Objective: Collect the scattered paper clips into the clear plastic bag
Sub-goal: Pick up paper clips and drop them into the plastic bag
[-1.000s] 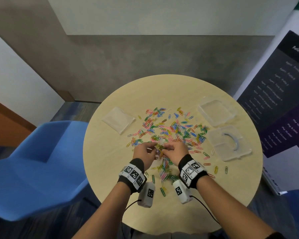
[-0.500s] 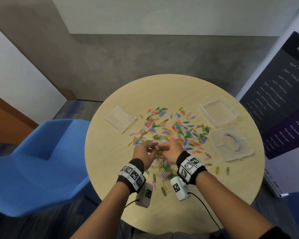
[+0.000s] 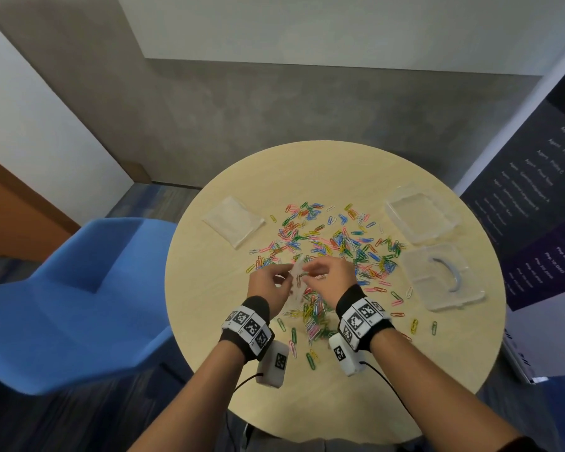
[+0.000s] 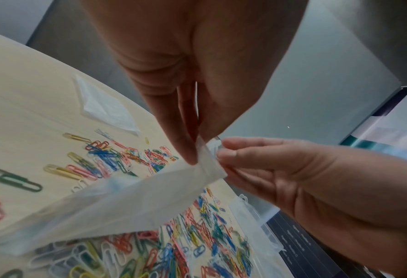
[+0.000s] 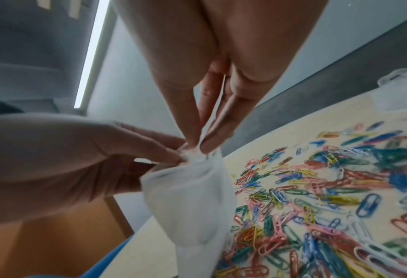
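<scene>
A small clear plastic bag (image 3: 295,282) hangs between my two hands above the round table (image 3: 209,321). My left hand (image 3: 286,280) pinches one side of its top edge between thumb and fingers (image 4: 185,150). My right hand (image 3: 309,275) pinches the other side of the edge, thumb against fingers (image 5: 212,139). In the wrist views the bag (image 5: 192,203) droops toward the table, and I cannot tell if clips are inside. Coloured paper clips (image 3: 333,243) lie scattered beyond the hands, and a denser pile (image 3: 313,318) lies between my wrists.
A flat stack of clear bags (image 3: 232,220) lies at the table's far left. A clear plastic box (image 3: 421,216) and its lid (image 3: 444,278) sit at the right. A blue chair (image 3: 62,305) stands left of the table, a dark banner (image 3: 535,207) at the right.
Both hands have stayed close together over the near pile. The bunch of clips seen between the fingers a second ago is gone from view, and the bag's top edge now stands up between them.
</scene>
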